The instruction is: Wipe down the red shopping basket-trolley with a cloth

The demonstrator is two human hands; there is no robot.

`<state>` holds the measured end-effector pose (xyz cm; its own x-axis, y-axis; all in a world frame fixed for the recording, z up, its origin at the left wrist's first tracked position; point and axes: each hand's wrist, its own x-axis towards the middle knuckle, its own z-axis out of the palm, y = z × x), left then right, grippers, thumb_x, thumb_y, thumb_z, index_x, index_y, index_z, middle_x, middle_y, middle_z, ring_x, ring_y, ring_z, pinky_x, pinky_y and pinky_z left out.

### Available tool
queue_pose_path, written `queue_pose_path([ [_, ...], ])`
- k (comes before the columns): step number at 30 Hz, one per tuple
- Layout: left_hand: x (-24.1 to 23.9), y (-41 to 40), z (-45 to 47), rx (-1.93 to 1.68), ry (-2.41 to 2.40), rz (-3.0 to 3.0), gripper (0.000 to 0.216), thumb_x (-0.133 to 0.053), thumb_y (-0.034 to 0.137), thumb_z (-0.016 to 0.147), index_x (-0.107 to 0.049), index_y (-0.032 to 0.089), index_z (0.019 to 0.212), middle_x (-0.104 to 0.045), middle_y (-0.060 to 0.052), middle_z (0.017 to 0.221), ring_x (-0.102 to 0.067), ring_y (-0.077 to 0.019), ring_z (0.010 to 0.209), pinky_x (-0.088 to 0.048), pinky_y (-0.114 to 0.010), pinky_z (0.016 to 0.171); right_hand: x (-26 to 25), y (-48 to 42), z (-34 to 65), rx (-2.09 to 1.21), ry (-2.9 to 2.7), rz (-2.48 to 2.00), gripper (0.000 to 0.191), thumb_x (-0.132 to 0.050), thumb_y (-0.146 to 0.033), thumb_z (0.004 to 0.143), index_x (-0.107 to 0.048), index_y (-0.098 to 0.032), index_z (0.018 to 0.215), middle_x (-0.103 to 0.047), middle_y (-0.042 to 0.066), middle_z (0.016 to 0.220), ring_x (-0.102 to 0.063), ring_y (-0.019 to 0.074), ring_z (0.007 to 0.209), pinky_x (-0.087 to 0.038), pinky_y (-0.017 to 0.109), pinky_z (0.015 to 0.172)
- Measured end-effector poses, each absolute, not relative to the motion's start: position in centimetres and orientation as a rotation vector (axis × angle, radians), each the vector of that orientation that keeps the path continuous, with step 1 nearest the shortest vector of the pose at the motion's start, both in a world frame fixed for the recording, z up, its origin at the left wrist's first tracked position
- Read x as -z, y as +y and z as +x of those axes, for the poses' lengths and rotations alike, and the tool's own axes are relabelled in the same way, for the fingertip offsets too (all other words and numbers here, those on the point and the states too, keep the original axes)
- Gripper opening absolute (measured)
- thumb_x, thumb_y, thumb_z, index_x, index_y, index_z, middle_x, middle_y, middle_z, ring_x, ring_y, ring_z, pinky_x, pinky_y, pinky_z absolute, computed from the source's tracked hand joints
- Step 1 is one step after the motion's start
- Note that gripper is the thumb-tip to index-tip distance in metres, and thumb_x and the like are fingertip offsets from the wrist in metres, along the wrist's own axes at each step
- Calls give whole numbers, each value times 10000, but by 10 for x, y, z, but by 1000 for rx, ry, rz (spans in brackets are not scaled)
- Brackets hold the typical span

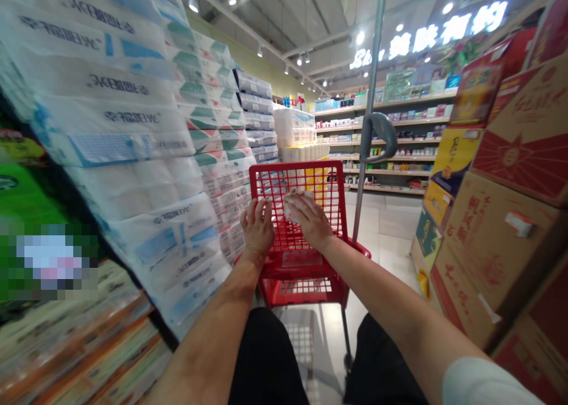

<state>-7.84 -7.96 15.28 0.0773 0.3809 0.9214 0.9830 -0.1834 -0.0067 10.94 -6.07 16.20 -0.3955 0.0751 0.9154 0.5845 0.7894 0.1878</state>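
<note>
A red plastic shopping cart (298, 166) stands right in front of me, its upright grid panel facing me. My right hand (314, 220) has its fingers over a crumpled whitish cloth (293, 207), held against or just before the middle of the panel. The palm side is hidden. My left hand (258, 224) is at the panel's left edge with its fingers raised and a little apart, and nothing shows in it. Whether its fingertips touch the red frame I cannot tell. A grey pole (371, 91) with a curved grey hook (385, 138) rises from the cart's right side.
Tall stacks of wrapped paper rolls (146, 127) line the left side closely. Cardboard cartons (488, 239) are piled on the right. Beyond the cart, shelves (386, 162) of small goods stand across the pale tiled floor (390, 222).
</note>
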Motion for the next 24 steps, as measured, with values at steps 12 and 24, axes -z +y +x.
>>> queue_pose_path([
  [12, -154, -85, -80, 1060, -1336, -1727, 551, -403, 121, 842, -455, 197, 1385, -473, -84, 1432, -203, -241, 1441, -154, -461, 1126, -160, -62, 109, 604, -2009, -454, 419, -450, -158, 964, -485, -249, 1371, -523, 17, 1385, -338, 167, 1377, -307, 386, 1167],
  [24, -155, -87, -77, 1078, -1326, -1703, 526, -409, 140, 848, -466, 180, 1370, -479, -105, 1424, -229, -251, 1433, -162, -452, 1111, -160, -60, 112, 610, -1921, -448, 420, -445, -164, 966, -479, -247, 1375, -510, 28, 1397, -359, 163, 1364, -334, 379, 1152],
])
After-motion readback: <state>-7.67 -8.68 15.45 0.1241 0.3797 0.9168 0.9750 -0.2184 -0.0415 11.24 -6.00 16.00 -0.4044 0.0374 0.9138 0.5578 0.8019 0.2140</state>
